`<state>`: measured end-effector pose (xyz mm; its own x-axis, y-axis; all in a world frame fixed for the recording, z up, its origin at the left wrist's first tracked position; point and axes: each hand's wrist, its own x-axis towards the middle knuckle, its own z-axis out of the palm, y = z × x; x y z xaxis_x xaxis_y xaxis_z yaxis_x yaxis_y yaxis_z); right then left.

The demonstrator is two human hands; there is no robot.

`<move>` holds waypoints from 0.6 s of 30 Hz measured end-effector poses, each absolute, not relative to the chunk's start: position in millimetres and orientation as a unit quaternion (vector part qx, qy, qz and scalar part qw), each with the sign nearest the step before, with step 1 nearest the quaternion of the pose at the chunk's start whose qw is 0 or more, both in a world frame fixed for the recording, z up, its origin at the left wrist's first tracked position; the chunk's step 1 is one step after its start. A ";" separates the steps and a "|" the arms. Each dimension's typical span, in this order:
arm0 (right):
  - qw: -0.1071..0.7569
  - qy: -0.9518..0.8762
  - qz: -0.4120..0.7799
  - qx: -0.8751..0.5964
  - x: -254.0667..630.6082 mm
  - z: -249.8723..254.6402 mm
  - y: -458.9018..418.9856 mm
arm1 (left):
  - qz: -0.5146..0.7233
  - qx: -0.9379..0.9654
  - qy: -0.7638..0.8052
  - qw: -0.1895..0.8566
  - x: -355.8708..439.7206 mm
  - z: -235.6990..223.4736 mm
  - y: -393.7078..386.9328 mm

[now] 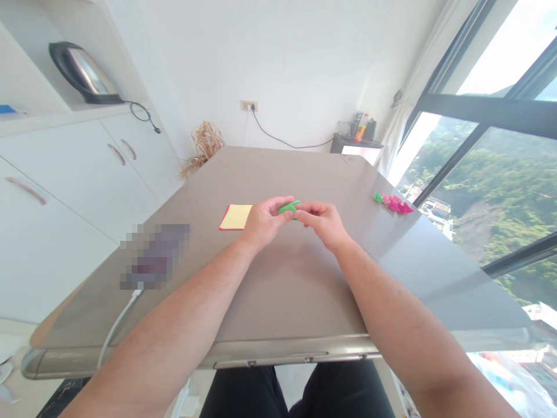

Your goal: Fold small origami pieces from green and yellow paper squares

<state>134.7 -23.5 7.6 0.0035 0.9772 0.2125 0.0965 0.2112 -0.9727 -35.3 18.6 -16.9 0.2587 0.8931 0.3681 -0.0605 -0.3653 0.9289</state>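
A small piece of folded green paper (287, 207) is pinched between my two hands above the middle of the table. My left hand (266, 218) grips its left side with thumb and fingers. On the other side, my right hand (321, 219) closes thumb and fingertips on the right end, hiding part of it. Just left of my left hand lies a pad of pale yellow paper (235, 216) with a red edge, partly covered by that hand. Several folded pink paper pieces (395, 204) sit by the table's right edge, beside a folded green one (378, 198).
The grey-brown table (300, 290) spans the view. A blurred-out device (154, 256) with a white cable (119, 325) lies at its left. Dried stalks (204, 145) stand behind the far left corner. Bottles (361, 128) stand on a small cabinet beyond the far edge; windows line the right.
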 end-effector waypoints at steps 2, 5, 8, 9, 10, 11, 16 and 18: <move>0.527 -0.582 0.413 -0.461 133.7 9.1 -25.3 | 0.511 0.653 0.315 0.461 -34.6 -17.1 17.5; 0.519 -0.596 0.416 -0.450 132.4 10.4 -27.3 | 0.490 0.678 0.318 0.447 -33.0 -16.9 13.3; 0.504 -0.609 0.408 -0.457 132.2 11.3 -28.3 | 0.491 0.697 0.325 0.409 -32.2 -15.0 8.6; 0.499 -0.615 0.403 -0.459 132.2 11.4 -28.4 | 0.493 0.701 0.328 0.397 -32.2 -14.0 7.5; 0.494 -0.621 0.399 -0.459 132.1 11.3 -28.5 | 0.493 0.704 0.331 0.388 -32.2 -13.0 6.8; 0.491 -0.627 0.394 -0.459 131.9 11.1 -28.5 | 0.492 0.708 0.334 0.381 -32.3 -12.2 6.4; 0.483 -0.663 0.345 -0.456 129.0 7.5 -28.8 | 0.483 0.718 0.343 0.364 -32.1 -14.1 8.6; 0.483 -0.675 0.324 -0.455 127.8 6.2 -29.1 | 0.482 0.719 0.344 0.364 -32.1 -16.1 9.9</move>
